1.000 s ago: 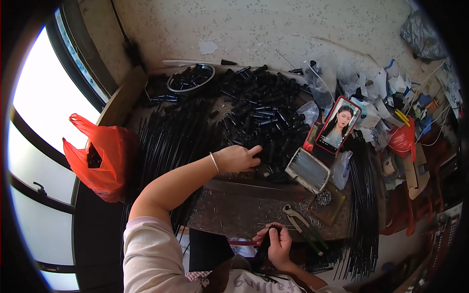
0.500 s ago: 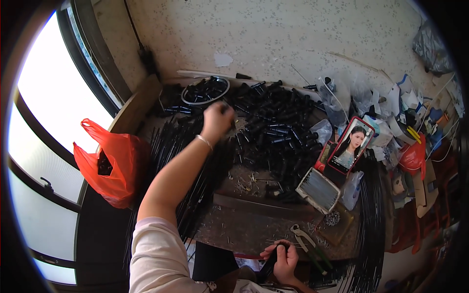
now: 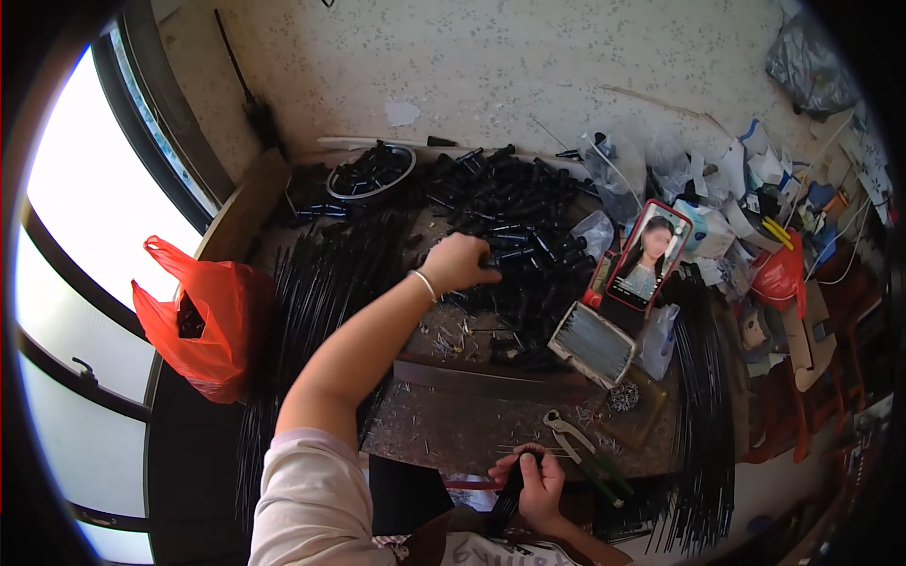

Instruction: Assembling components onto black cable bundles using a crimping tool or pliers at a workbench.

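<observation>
From above, the left hand [image 3: 460, 263] is closed on a small black part in the heap of black parts [image 3: 514, 222] mid-bench. The right hand [image 3: 534, 481] grips a black rod [image 3: 508, 498] near the bench's edge, pliers [image 3: 578, 445] just beside.

Left hand [image 3: 460, 263] fingertips buried among black parts [image 3: 514, 226]; right hand's [image 3: 535, 481] grip unclear

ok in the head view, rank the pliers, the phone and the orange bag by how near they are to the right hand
1. pliers: just up and right of the right hand, on the work board.
2. phone: propped farther up, to the right.
3. orange bag: farthest, hanging far left by the window.
</observation>
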